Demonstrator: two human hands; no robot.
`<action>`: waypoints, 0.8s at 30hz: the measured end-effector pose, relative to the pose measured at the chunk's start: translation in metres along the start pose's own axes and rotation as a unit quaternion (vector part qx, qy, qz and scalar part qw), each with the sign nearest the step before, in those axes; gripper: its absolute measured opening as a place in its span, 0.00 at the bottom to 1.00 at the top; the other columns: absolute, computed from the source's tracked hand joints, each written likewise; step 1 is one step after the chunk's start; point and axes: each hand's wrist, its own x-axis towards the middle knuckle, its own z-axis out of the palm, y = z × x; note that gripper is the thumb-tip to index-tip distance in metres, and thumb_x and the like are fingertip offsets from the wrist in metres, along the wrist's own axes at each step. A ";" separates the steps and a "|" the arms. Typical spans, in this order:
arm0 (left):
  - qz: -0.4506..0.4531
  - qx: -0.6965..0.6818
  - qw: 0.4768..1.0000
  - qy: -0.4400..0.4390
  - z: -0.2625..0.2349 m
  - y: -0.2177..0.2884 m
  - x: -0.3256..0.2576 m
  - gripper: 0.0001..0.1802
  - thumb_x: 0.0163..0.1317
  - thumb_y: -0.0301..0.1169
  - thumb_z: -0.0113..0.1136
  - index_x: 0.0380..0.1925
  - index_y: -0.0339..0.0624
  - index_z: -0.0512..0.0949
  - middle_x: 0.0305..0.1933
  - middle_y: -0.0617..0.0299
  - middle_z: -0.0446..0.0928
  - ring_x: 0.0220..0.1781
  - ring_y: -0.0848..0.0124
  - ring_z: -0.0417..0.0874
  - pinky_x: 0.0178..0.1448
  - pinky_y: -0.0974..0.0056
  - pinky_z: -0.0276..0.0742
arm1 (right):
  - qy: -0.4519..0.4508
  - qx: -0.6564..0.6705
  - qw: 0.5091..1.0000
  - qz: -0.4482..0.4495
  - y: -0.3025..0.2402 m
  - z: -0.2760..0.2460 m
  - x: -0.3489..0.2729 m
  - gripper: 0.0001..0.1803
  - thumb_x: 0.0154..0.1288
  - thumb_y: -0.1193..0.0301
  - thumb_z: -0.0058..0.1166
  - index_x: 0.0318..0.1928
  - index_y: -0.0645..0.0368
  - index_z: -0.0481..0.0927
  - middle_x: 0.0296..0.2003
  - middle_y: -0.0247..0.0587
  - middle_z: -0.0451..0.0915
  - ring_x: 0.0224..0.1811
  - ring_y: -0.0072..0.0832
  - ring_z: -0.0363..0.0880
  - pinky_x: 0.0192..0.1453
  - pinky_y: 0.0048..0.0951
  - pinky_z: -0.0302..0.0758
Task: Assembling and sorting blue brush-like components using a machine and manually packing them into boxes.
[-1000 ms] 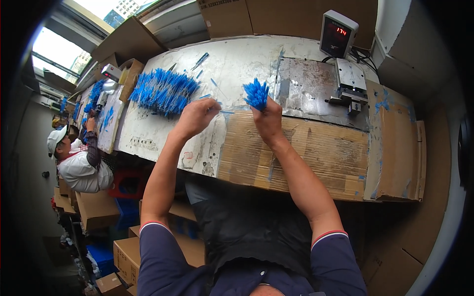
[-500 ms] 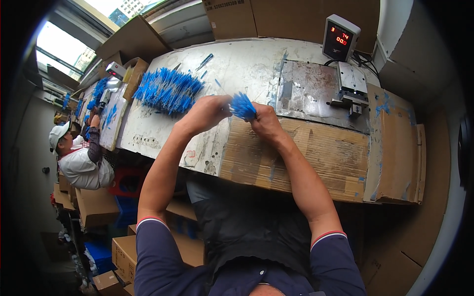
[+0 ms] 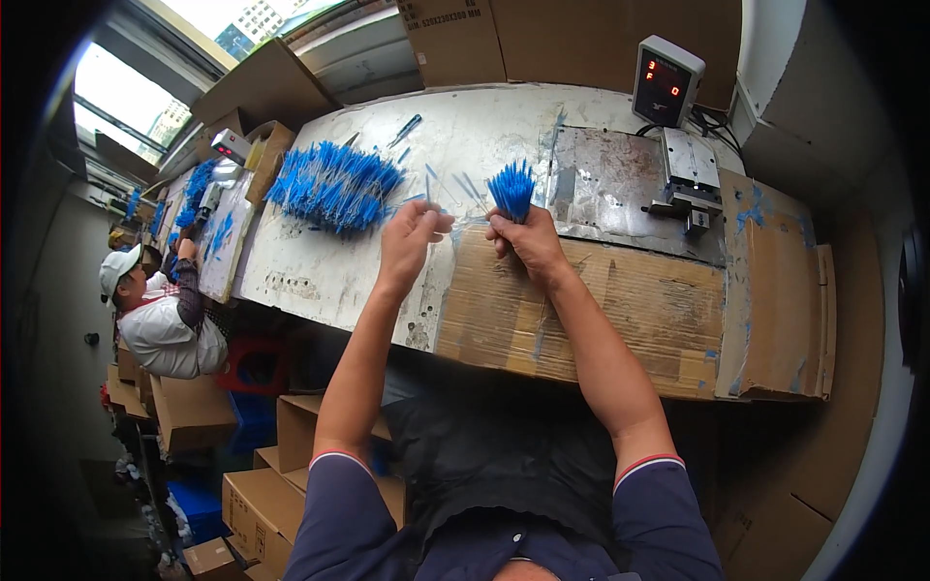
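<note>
My right hand (image 3: 528, 242) is closed around the lower end of a bundle of thin blue-tipped wires (image 3: 511, 189), which fans out upward above the fist. To its left, my left hand (image 3: 412, 240) hovers over the table edge of the cardboard, its fingers loosely bent and apart, with nothing visible in them. Several loose blue-tipped wires (image 3: 469, 186) show just beyond and between the two hands. Beyond my left hand, a large pile of the same blue-tipped wires (image 3: 334, 187) lies on the white worktable (image 3: 291, 257).
A flat cardboard sheet (image 3: 591, 315) covers the table's near right. Behind it are a metal plate (image 3: 610, 184), a small metal fixture (image 3: 690, 179) and a display box (image 3: 668, 80). A screwdriver (image 3: 405, 130) lies at the back. At far left, a co-worker (image 3: 165, 324) sits among cardboard boxes.
The hands have moved apart. My right hand has shifted right and turned the bundle upright; my left hand has drawn away from it. More loose wires show between them. The display's lit digits differ.
</note>
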 end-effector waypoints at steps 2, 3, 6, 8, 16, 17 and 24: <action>-0.002 -0.083 0.997 0.011 0.034 0.000 -0.004 0.13 0.78 0.30 0.52 0.52 0.31 0.77 0.49 0.50 0.86 0.50 0.67 0.87 0.55 0.64 0.81 | -0.009 -0.015 1.000 0.014 0.004 0.002 -0.001 0.07 0.73 0.72 0.61 0.46 0.64 0.84 0.31 0.37 0.84 0.26 0.20 0.81 0.28 0.25 0.80; -0.004 -0.119 0.993 0.019 0.049 0.002 -0.006 0.13 0.78 0.30 0.51 0.53 0.30 0.76 0.51 0.49 0.86 0.52 0.66 0.87 0.57 0.63 0.81 | -0.007 -0.012 1.000 -0.009 0.007 0.004 -0.001 0.09 0.73 0.71 0.61 0.47 0.65 0.84 0.31 0.37 0.84 0.27 0.20 0.81 0.29 0.24 0.79; 0.014 -0.185 0.981 0.052 0.080 0.004 -0.008 0.14 0.78 0.26 0.52 0.56 0.29 0.76 0.49 0.56 0.85 0.48 0.72 0.84 0.55 0.67 0.80 | -0.005 -0.040 0.998 -0.049 0.011 0.007 -0.001 0.12 0.73 0.69 0.62 0.48 0.65 0.84 0.34 0.35 0.85 0.30 0.18 0.81 0.33 0.24 0.79; 0.021 -0.193 0.978 0.072 0.092 0.000 -0.007 0.13 0.78 0.25 0.52 0.56 0.29 0.77 0.47 0.58 0.84 0.46 0.75 0.83 0.54 0.69 0.80 | -0.005 -0.068 0.995 -0.067 0.015 0.009 0.000 0.13 0.73 0.67 0.62 0.49 0.65 0.85 0.36 0.34 0.86 0.33 0.18 0.81 0.37 0.24 0.79; -0.017 -0.174 0.984 0.041 0.093 0.004 -0.004 0.13 0.77 0.28 0.57 0.54 0.33 0.81 0.46 0.63 0.85 0.43 0.77 0.82 0.48 0.70 0.79 | 0.021 0.039 0.997 -0.061 0.013 -0.002 -0.001 0.11 0.68 0.72 0.62 0.46 0.65 0.85 0.39 0.36 0.86 0.38 0.22 0.83 0.42 0.28 0.81; -0.043 -0.174 0.984 0.020 0.085 0.008 0.000 0.13 0.77 0.29 0.57 0.55 0.34 0.81 0.46 0.62 0.85 0.42 0.77 0.83 0.46 0.69 0.80 | 0.020 0.093 0.995 -0.032 0.009 -0.002 -0.002 0.10 0.67 0.74 0.60 0.45 0.66 0.85 0.38 0.39 0.86 0.37 0.26 0.85 0.40 0.30 0.83; 0.026 0.393 0.908 0.139 0.004 -0.018 0.060 0.16 0.68 0.43 0.61 0.39 0.42 0.87 0.42 0.49 0.88 0.46 0.49 0.88 0.51 0.50 0.80 | 0.088 0.066 0.993 -0.046 0.006 -0.004 0.005 0.12 0.59 0.78 0.56 0.43 0.68 0.83 0.34 0.44 0.85 0.29 0.26 0.81 0.31 0.28 0.79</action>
